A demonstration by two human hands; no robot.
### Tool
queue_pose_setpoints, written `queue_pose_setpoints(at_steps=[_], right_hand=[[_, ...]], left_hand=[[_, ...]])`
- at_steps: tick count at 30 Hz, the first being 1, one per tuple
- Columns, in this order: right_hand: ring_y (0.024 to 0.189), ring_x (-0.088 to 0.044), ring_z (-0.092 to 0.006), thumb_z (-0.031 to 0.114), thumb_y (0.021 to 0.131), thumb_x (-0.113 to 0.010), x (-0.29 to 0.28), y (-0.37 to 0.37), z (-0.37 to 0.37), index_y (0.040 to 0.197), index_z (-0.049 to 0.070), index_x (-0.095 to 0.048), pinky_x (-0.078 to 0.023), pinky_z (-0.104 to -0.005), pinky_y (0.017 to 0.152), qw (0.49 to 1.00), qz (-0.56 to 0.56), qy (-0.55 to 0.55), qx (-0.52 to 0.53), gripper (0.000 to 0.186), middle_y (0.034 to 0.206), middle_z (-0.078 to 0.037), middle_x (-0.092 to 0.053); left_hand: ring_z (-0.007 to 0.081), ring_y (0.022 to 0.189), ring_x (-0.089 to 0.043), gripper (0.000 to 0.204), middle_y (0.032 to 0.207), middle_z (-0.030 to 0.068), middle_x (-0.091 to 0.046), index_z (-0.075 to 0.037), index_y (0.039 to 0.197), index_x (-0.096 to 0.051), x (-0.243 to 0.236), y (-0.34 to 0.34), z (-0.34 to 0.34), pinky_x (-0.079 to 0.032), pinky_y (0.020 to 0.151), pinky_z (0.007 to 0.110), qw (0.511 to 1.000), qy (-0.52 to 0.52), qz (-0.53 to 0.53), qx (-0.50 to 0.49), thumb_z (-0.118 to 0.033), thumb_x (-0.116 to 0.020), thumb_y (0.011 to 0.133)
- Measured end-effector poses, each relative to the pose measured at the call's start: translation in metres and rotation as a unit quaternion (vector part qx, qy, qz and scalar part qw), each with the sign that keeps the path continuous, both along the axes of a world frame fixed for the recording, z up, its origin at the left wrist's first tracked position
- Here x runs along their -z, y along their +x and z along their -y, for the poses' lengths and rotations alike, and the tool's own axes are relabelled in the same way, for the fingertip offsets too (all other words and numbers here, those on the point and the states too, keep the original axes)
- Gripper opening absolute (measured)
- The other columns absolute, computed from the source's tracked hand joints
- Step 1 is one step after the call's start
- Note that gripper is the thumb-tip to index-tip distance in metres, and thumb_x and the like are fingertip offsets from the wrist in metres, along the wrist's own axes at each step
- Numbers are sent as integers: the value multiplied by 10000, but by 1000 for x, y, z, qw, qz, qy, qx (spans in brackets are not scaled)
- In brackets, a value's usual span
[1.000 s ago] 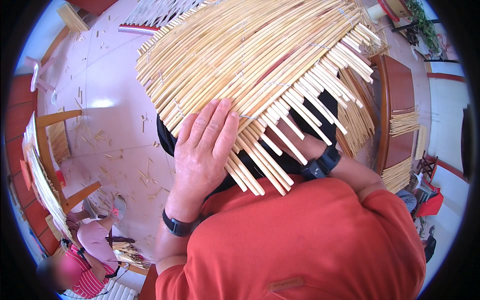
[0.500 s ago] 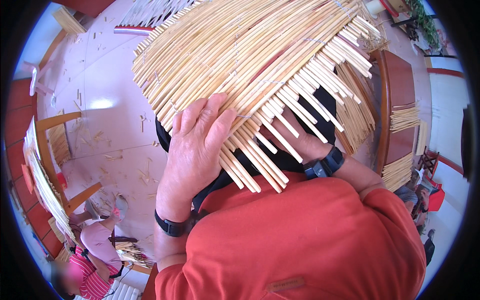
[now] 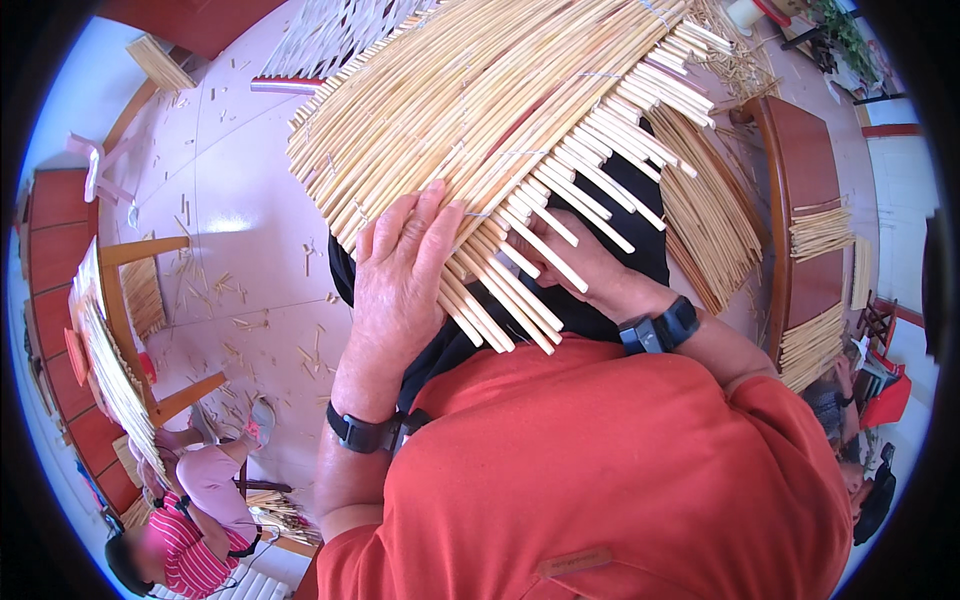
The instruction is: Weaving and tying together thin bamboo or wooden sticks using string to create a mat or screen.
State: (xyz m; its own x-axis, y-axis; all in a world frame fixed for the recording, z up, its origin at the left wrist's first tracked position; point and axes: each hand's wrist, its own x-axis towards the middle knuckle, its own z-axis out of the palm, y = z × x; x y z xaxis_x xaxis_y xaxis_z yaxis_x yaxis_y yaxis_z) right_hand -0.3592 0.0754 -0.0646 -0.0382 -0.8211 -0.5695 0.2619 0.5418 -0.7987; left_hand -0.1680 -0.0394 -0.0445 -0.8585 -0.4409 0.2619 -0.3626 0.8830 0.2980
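Note:
A mat of pale reed sticks [image 3: 470, 90], stitched with thin cords, covers dark cloth [image 3: 640, 220] below me. Uneven stick ends fan out along its lower right edge. My left hand [image 3: 395, 280] grips the mat at its lower left corner, bent fingers lying over the top. My right hand [image 3: 590, 265] reaches under the protruding ends beside the dark cloth; its fingers are curled and partly covered by sticks, and what they hold is hidden. Both wrists carry black straps.
A co-worker in a striped top [image 3: 190, 540] sits lower left beside a wooden frame [image 3: 180, 395] with another mat. A red-brown bench [image 3: 810, 160] with stick bundles stands right, another person [image 3: 840, 410] beyond it. Scraps litter the pale floor [image 3: 240, 180].
The mat's loose ends and both hands have shifted upward in view. My left fingers have bent more. My right hand shows more between the sticks. The surrounding room has shifted slightly in view.

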Motion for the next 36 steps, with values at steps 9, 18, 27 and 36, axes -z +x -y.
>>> queue_pose_setpoints(at_steps=[9, 18, 27, 36], right_hand=[[716, -571, -115, 213, 978, -607, 5, -4, -13, 1044, 24, -662, -491, -270, 658, 982, -90, -79, -148, 208, 826, -46, -637], [830, -636, -94, 176, 971, -616, -20, -12, 26, 1048, 36, -714, -511, -242, 779, 990, -67, -122, 4, 187, 901, -35, -708], [617, -573, -117, 122, 925, -651, -66, -3, 92, 962, 8, -695, -485, -259, 594, 904, -263, -334, 52, 128, 704, -80, -649], [689, -681, -254, 133, 886, -653, -112, 14, 183, 978, 24, -728, -527, -321, 629, 834, -286, -470, 43, 161, 811, -147, -711]], left_hand=[[339, 1236, -509, 571, 1411, 142, -533, -159, 1397, -528, 3, 1, 1, -388, 1005, 453, 999, -48, 8, 13, -106, -629, 837], [346, 1210, -512, 688, 1352, 157, -563, -119, 1388, -536, -39, 0, 15, -396, 990, 453, 999, 27, -37, 12, -146, -758, 738], [263, 1277, -510, 615, 1405, 158, -532, -9, 1387, -524, -101, 29, 67, -372, 1089, 371, 922, 306, -233, -46, -190, -743, 841], [236, 1211, -511, 669, 1325, 166, -539, 52, 1423, -442, -130, 81, 155, -370, 1075, 380, 818, 336, -421, -202, -336, -674, 930]])
